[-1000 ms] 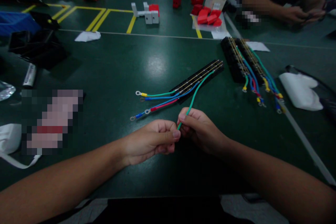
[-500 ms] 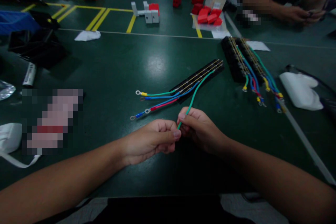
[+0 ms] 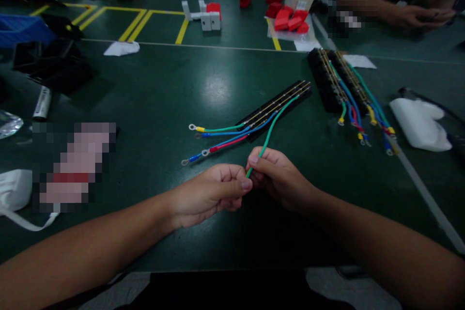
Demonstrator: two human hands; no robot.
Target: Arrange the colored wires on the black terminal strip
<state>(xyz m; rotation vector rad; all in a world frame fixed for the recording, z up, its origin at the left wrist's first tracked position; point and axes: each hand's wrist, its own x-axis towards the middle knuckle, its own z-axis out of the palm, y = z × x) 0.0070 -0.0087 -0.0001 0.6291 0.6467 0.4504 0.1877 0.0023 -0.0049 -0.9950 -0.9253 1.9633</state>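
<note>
A green wire (image 3: 269,131) runs from a black strip with brass-coloured rods (image 3: 286,100) down into both hands. My right hand (image 3: 278,174) pinches it between thumb and forefinger. Touching that hand, my left hand (image 3: 218,189) is closed on the wire's lower end, and its tip is hidden in the fingers. Beyond my hands, several other wires leave the strip to the left: a green one with a yellow-sleeved ring terminal (image 3: 196,128), blue ones with blue sleeves (image 3: 196,157) and a red one (image 3: 228,144).
Two similar strips with wires (image 3: 336,82) lie at the right, by a white object (image 3: 417,123). At the left are a blurred-out flat item (image 3: 78,164), a marker-like tube (image 3: 42,102) and black bins (image 3: 54,63). Red parts (image 3: 290,19) lie at the back. A person's hands (image 3: 417,17) show at the far right.
Both hands keep their hold on the green wire with hardly any movement. The whole view has shifted very slightly.
</note>
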